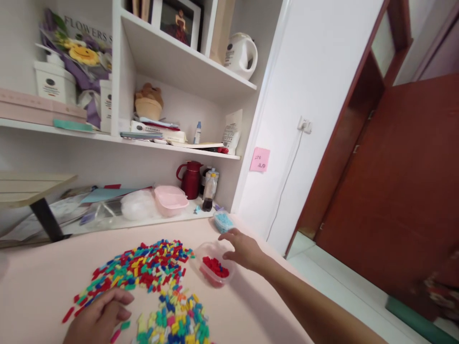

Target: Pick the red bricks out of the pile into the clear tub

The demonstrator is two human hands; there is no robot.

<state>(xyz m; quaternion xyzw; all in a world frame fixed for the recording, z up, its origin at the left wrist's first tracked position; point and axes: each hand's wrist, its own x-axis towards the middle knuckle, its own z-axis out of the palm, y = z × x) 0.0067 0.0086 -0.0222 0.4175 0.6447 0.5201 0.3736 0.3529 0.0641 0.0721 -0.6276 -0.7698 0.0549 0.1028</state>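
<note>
Red toy bricks (211, 263), with a few blue among them, lie in a see-through tub (208, 279) on the pink worktop (251, 313) in the head view. Beside it spreads a large mixed brick pile (150, 263), and nearer the person a smaller, paler brick heap (175, 317). The step in hand looks like sorting by colour, with the right hand (244, 248) at the tub; any further pick would call for a fine fingertip pinch on one small brick. That hand reaches forward over the tub's far right edge, palm down, its grip parted between thumb and fingers, nothing visible in it. The left hand (103, 315) rests low by the large pile, fingers loosely bent; whether its grip has a brick, I cannot tell.
</note>
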